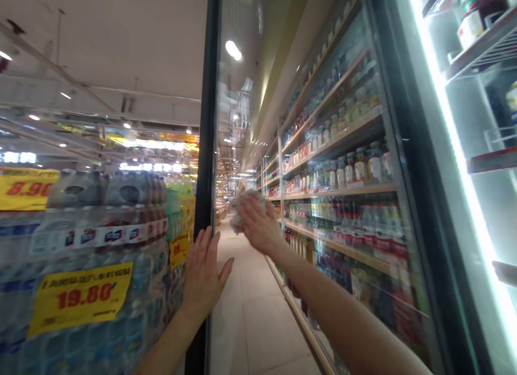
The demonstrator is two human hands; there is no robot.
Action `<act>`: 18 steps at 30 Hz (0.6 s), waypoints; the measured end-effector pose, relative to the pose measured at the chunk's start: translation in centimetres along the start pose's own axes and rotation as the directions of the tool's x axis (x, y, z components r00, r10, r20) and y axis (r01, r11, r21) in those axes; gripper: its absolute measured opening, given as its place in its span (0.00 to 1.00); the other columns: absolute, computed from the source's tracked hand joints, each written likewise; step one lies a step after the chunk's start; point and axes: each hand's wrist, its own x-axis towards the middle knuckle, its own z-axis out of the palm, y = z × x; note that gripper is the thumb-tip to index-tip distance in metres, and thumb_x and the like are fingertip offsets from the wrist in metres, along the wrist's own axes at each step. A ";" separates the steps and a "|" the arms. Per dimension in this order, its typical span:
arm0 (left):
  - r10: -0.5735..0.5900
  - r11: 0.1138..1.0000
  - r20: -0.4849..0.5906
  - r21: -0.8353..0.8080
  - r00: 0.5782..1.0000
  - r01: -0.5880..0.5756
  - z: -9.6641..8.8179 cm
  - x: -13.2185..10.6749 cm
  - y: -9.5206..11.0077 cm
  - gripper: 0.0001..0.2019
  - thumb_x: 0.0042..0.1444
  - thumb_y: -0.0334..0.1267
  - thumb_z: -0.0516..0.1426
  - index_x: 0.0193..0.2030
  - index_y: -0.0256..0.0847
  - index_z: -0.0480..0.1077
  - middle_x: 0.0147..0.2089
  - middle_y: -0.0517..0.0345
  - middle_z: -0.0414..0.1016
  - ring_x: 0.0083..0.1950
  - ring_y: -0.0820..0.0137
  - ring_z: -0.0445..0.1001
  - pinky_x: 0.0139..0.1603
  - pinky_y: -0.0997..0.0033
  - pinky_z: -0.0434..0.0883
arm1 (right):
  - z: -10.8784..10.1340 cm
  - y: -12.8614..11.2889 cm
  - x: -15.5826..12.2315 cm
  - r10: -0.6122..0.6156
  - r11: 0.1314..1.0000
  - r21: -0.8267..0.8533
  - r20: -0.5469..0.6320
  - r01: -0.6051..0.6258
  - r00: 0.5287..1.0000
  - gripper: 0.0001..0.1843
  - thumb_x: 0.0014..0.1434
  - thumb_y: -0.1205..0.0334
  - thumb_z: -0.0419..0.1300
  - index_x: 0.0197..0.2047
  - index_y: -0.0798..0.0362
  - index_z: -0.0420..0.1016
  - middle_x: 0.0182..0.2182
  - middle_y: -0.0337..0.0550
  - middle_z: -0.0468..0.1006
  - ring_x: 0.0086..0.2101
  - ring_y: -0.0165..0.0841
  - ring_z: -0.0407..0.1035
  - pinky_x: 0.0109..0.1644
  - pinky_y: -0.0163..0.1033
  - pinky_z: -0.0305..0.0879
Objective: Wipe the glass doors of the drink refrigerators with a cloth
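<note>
An open glass fridge door (pixel 323 148) stands edge-on in front of me, its black frame (pixel 208 148) running from top to bottom. My left hand (pixel 204 272) lies flat against the frame's outer edge, fingers stretched upward. My right hand (pixel 258 221) presses a crumpled pale cloth (pixel 242 208) against the inside of the glass, fingers spread over it. Through the glass I see an aisle of shelves filled with bottles (pixel 355 170).
Stacked packs of water bottles (pixel 100 245) with yellow price tags (pixel 81 297) stand at the left. The lit fridge interior (pixel 476 148) with wire shelves and a jar (pixel 476 14) is at the right. A tiled aisle floor (pixel 250 310) runs ahead.
</note>
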 end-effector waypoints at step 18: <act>-0.120 0.993 0.166 0.018 0.979 0.119 4.1 9.0 2.1 0.33 0.59 0.55 0.42 0.64 0.33 0.51 0.68 0.40 0.47 0.69 0.52 0.43 0.63 0.47 0.51 | -4.7 9.9 -2.6 0.064 0.990 -0.125 0.016 -0.061 0.998 0.26 0.61 0.57 0.47 0.62 0.45 0.56 0.62 0.38 0.58 0.63 0.36 0.45 0.65 0.54 0.36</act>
